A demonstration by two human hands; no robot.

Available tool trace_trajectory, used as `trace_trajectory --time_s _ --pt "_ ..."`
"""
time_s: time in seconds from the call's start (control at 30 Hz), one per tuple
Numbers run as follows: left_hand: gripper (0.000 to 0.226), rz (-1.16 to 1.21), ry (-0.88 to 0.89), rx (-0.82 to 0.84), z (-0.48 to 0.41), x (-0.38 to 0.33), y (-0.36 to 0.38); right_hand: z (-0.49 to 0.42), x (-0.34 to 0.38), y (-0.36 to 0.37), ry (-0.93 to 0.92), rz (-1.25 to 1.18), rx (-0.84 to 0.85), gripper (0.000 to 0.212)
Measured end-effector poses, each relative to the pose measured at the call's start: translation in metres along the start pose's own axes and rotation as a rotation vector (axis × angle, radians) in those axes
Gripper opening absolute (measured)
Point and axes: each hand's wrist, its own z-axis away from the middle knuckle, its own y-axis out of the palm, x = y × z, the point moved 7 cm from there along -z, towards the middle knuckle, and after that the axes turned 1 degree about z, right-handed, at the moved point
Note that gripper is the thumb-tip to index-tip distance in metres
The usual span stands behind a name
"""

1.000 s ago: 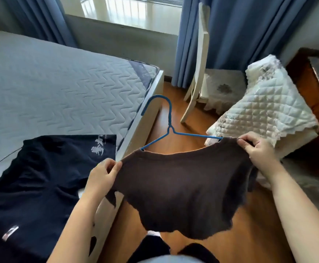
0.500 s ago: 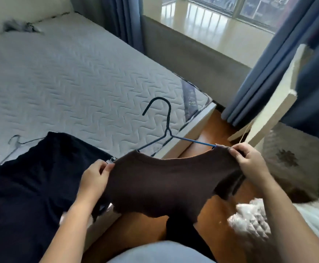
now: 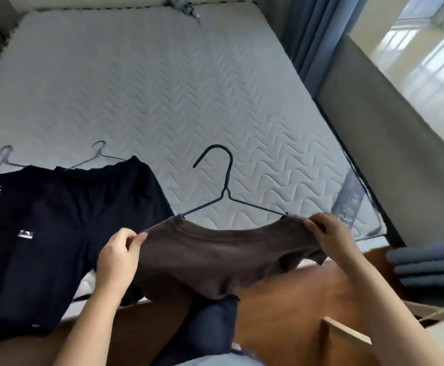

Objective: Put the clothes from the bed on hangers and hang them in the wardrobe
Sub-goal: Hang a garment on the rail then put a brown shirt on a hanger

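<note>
A dark brown garment [image 3: 215, 257] hangs between my hands over the foot of the bed. A blue wire hanger [image 3: 226, 191] sits inside its neck, hook pointing up and away. My left hand [image 3: 118, 257] pinches the garment's left shoulder. My right hand [image 3: 329, 236] grips the right shoulder where the hanger's arm enters the cloth. Dark navy clothes [image 3: 57, 233] lie flat on the mattress [image 3: 162, 88] to the left, with two pale wire hangers [image 3: 94, 157] at their necks. The wardrobe is out of view.
A grey crumpled item [image 3: 181, 6] lies at the head of the bed. Blue curtains [image 3: 310, 35] and a grey low wall [image 3: 390, 133] stand to the right. Wooden floor [image 3: 295, 299] lies below my hands, and a pale wooden chair edge [image 3: 345, 336] is at the lower right.
My view has swung left from the chair and quilted bundle to the whole bed. Both hands have kept their grip on the brown garment and hanger throughout.
</note>
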Motion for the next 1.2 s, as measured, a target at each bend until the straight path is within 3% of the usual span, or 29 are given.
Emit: trace_trajectory --time_s 0.13,0.37,0.63,1.2 --pt "0.023 -0.005 -0.067 -0.017 -0.047 0.0 0.016 -0.071 0.014 0.011 -0.051 0.116 0.088 0.021" --pt "0.024 -0.064 -0.134 -0.01 -0.127 -0.012 0.039 -0.173 0.02 0.039 -0.146 0.223 0.253 0.009" --pt "0.019 -0.105 -0.178 0.132 -0.199 -0.014 0.086 -0.259 0.013 0.074 -0.066 0.237 0.312 0.013" --pt "0.022 -0.16 -0.194 -0.034 -0.406 0.034 0.153 -0.465 0.057 0.17 -0.11 0.19 0.209 0.017"
